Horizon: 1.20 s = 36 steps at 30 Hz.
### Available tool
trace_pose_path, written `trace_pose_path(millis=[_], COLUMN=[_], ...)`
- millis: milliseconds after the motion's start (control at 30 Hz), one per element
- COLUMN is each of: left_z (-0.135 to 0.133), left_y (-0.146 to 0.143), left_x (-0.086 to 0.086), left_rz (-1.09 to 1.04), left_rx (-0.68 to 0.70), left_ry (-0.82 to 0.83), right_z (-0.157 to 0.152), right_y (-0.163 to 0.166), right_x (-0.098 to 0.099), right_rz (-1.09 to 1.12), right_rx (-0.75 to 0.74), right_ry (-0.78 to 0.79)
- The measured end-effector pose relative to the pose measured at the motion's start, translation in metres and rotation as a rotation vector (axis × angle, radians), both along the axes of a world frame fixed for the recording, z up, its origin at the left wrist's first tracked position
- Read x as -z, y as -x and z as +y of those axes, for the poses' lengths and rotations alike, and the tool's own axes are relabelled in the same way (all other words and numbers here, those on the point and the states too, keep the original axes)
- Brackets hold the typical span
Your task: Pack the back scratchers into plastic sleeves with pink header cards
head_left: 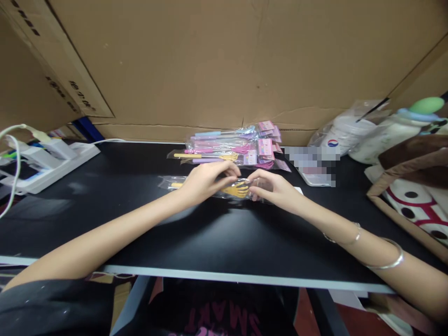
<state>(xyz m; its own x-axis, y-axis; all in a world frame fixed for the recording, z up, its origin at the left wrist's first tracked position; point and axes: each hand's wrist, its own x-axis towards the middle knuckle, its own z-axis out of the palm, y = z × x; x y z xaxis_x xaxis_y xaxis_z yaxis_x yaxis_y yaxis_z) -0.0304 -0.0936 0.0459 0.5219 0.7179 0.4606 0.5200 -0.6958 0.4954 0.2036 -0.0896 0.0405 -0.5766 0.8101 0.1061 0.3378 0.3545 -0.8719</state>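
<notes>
A yellow back scratcher point(238, 190) with a hand-shaped head lies inside a clear plastic bag point(165, 181) at the middle of the black desk. My left hand point(209, 180) is over the scratcher's shaft, its thumb and fingers closed on the bag's upper edge beside the head. At the bag's right end, my right hand point(275, 189) pinches the plastic between thumb and fingers. The yellow handle end shows left of my left hand; the shaft's middle is hidden beneath it. Behind them lies a pile of bagged back scratchers point(224, 148) in several colours, with pink header cards point(265, 147).
At left sits a white power strip point(66, 163) with plugs and cables. A phone point(315, 175), a bagged white cup point(345, 133), a bottle point(392, 135) and a brown-trimmed bag point(413, 186) stand at right. A cardboard wall point(224, 60) closes off the back.
</notes>
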Motion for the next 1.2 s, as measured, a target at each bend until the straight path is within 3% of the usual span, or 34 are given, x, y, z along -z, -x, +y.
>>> trace_pose_path(millis=[200,300,600,767,900,1000,1133,1200], left_z=[-0.015,-0.024,-0.022,-0.020,-0.026,-0.031,-0.036,-0.040], left_y=[0.084,0.108,0.101,0.099,0.106,0.124,0.146,0.147], left_x=[0.013,0.022,0.028,0.026,0.019,0.016,0.018,0.020], left_rz=[0.222,0.331,0.528,0.518,0.510,0.525,0.580,0.595], left_rx=[-0.342,-0.426,-0.362,-0.291,-0.298,-0.400,-0.451,-0.438], left_ry=[-0.039,-0.049,-0.313,-0.299,-0.304,-0.355,-0.394,-0.389], right_z=[0.004,0.004,0.003,0.006,0.011,0.017,0.020,0.017], right_y=[-0.027,-0.034,-0.034,-0.037,-0.047,-0.068,-0.108,-0.123], right_x=[-0.005,-0.005,0.002,0.002,-0.009,-0.027,-0.051,-0.060], right_rz=[0.061,0.056,-0.005,-0.001,0.012,0.026,0.010,0.014], right_rx=[0.126,0.128,0.161,0.144,0.163,0.309,0.736,0.847], right_ry=[-0.003,-0.008,0.061,0.065,0.038,-0.037,-0.178,-0.190])
